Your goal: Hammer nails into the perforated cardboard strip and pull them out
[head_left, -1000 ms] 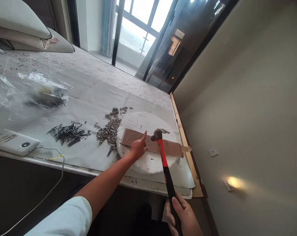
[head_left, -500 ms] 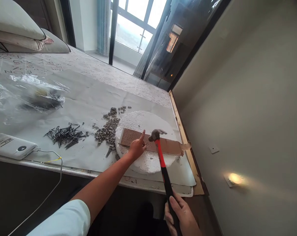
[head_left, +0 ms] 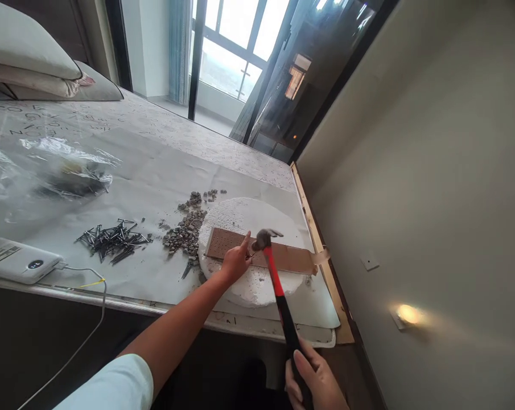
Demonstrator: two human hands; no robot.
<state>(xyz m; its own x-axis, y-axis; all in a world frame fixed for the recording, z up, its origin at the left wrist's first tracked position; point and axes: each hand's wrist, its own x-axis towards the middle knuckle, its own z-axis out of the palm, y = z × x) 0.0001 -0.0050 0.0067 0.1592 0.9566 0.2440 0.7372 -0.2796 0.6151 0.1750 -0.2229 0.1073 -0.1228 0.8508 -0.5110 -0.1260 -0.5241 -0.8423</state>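
Observation:
In the head view, my right hand is wrapped around the black grip of a claw hammer with a red and black handle. The hammer head is over a flat brown strip, close to my left fingers. My left hand rests on this strip, index finger stretched out and the other fingers pinched on what looks like a thin dark nail, mostly hidden. Small holes dot the strip's left part. Beneath the strip lies a round white foam slab.
Grey rubble lies left of the slab, then a heap of nails. A clear plastic bag and a white power bank with a cable are farther left. A wall stands on the right.
The hammer head has shifted slightly left and is closer to my left fingers. My left hand keeps its place on the strip. The whole view has tilted a little.

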